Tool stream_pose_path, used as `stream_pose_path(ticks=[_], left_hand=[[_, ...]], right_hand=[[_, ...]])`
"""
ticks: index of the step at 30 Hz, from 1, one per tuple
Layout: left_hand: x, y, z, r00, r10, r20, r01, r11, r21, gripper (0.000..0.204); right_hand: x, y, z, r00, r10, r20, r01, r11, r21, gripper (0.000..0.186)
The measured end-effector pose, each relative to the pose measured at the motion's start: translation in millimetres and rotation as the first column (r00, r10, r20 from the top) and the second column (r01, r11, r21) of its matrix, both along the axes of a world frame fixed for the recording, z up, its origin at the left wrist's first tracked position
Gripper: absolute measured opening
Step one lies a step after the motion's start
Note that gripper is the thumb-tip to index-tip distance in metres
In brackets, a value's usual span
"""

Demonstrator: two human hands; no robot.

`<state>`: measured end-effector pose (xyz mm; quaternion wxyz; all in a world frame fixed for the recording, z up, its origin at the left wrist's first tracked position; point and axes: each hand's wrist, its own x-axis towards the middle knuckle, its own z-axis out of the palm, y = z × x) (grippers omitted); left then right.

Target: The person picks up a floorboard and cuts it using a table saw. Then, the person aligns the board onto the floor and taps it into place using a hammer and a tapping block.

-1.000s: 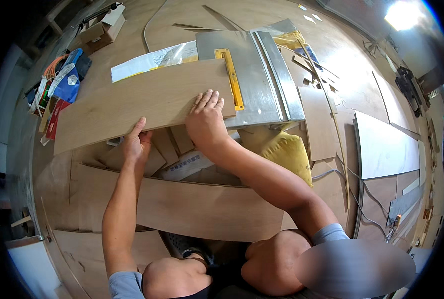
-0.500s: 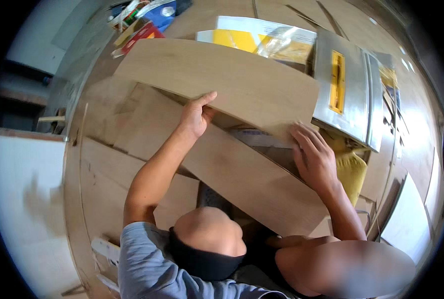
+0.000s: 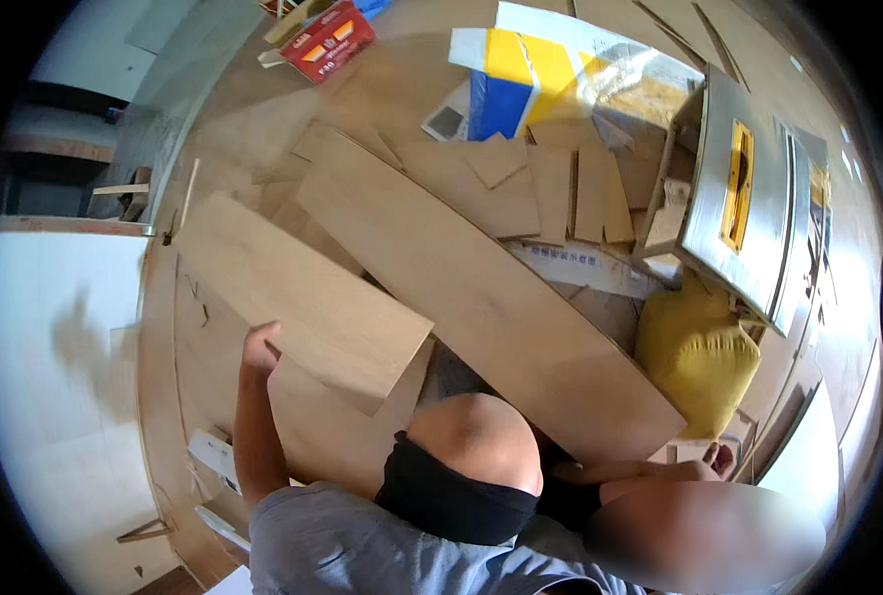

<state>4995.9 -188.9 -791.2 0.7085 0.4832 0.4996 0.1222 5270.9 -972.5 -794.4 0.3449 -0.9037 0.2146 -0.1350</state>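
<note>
My left hand (image 3: pixel 263 347) is closed on the near edge of a light wood floorboard (image 3: pixel 308 297), which tilts across the left of the view. Its thumb lies near the edge, while the other fingers are hidden under the board. A longer plank (image 3: pixel 481 307) lies diagonally beside it on the floor. Low at the right, beyond my knee, is my right hand (image 3: pixel 721 459). Its fingers are loosely bent and somewhat apart, with nothing seen in them. The nearest thing to it is a yellow padded sack (image 3: pixel 697 347).
A table saw (image 3: pixel 744 208) with a yellow insert stands at the right. Offcuts (image 3: pixel 551 188) lie beyond the long plank, near a yellow, blue and white carton (image 3: pixel 541 74). A red box (image 3: pixel 327 45) is at the far left; a white wall (image 3: pixel 55 367) borders the left.
My left hand has brought the board nearer and to the left, uncovering offcuts. My right hand has let go of the board's right end and drawn back toward my knee. The view has shifted.
</note>
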Motion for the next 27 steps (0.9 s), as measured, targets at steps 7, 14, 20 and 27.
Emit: stream_pose_path(ticks=[7,14,20,27], left_hand=[[-90,-15,-61,0.998,0.041,-0.045,-0.046,0.989,-0.138,0.025],[-73,-6,-78,0.733,-0.308,-0.606,0.1,0.931,-0.352,0.048],[61,34,-83,0.821,-0.265,-0.505,0.293,0.956,-0.026,0.071],[177,59,-132,0.984,0.14,0.111,-0.112,0.967,-0.228,0.07]], right_hand=[[-70,-27,3,0.943,-0.191,-0.273,0.289,0.877,0.383,0.022],[-103,12,7,0.901,-0.078,-0.428,0.34,0.739,0.581,0.024],[-92,63,-13,0.92,-0.009,-0.392,0.305,0.645,0.701,0.026],[-32,92,-6,0.992,0.08,-0.093,-0.012,0.814,0.58,0.034]])
